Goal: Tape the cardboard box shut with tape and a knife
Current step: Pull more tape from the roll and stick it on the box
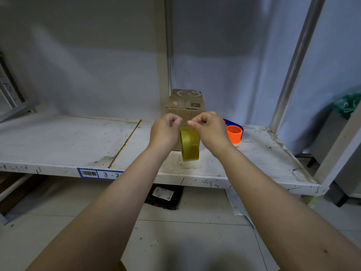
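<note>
A small brown cardboard box (185, 101) stands on the white shelf (68, 139), its top flaps folded down. Just in front of it hangs a yellowish roll of clear tape (189, 144), upright on its edge above the shelf. My left hand (166, 132) and my right hand (210, 132) are side by side at the top of the roll, fingertips pinched together on the tape. An orange and blue tape dispenser (234, 133) sits to the right of the box. No knife shows separately.
A shelf post (163, 55) rises behind the box. A slanted metal upright (293, 65) stands at the right. A dark packet (165, 196) and a white sheet (238, 204) lie on the tiled floor under the shelf. Green plastic (347, 103) is at far right.
</note>
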`<state>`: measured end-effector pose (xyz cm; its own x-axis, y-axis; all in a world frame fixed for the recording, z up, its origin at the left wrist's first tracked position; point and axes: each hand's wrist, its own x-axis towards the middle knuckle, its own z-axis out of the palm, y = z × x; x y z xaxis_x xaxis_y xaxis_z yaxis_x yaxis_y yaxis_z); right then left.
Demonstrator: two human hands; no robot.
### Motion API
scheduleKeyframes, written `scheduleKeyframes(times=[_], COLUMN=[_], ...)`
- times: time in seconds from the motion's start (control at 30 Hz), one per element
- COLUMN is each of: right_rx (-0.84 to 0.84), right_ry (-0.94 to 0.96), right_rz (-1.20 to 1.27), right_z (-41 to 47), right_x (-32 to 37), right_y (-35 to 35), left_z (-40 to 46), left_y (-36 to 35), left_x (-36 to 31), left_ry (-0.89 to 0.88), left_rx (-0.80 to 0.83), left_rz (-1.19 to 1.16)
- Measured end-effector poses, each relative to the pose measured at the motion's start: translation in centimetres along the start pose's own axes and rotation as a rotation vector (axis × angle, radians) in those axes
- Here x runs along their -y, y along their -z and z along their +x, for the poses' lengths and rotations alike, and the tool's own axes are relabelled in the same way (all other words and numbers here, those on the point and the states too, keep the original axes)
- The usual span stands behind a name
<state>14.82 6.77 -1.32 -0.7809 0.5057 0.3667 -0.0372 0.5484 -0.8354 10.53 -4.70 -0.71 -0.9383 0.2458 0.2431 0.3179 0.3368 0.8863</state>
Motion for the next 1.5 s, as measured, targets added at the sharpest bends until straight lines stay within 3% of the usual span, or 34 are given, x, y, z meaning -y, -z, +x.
scheduleKeyframes(times=[0.13,0.3,0.63,0.77,0.83,1.03,1.27,1.5], right_rx=[-0.023,-0.058,-0.202,0.012,0.098,0.086,0.044,-0.113], right_ry=[-0.031,-0.057,-0.230,-0.387,-0.364,-0.257,-0.271,-0.427], right_rz=[0.005,0.015,0.052,0.182,0.192,0.040,-0.477,-0.749], right_z=[0.0,0.1,0.4,-0.4,-0.8,-0.1,1.9,4.9], right_x=[-0.4,-1.1,-2.3,-2.0,-2.1,-3.8,-9.1,-14.9], right_y=[-0.3,-0.2,0.5,0.4,0.5,1.9,5.4,9.3], left_z=[-0.4,0.0,0.4,0.7,0.8,1.3,1.5,3.5], left_y=[-0.8,-1.1,-2.3,-2.8,-3.4,-5.9,-11.7,-19.5], left_x=[0.4,0.7,1.0,0.9,0.9,0.7,0.3,0.1], left_ry=[0.262,0.443,0.440,0.424,0.419,0.425,0.376,0.050], left_rx=[0.186,0.197,0.146,0.122,0.124,0.122,0.342,0.484], left_rz=[-0.206,-0.436,-0.638,-0.654,-0.665,-0.564,-0.245,0.167])
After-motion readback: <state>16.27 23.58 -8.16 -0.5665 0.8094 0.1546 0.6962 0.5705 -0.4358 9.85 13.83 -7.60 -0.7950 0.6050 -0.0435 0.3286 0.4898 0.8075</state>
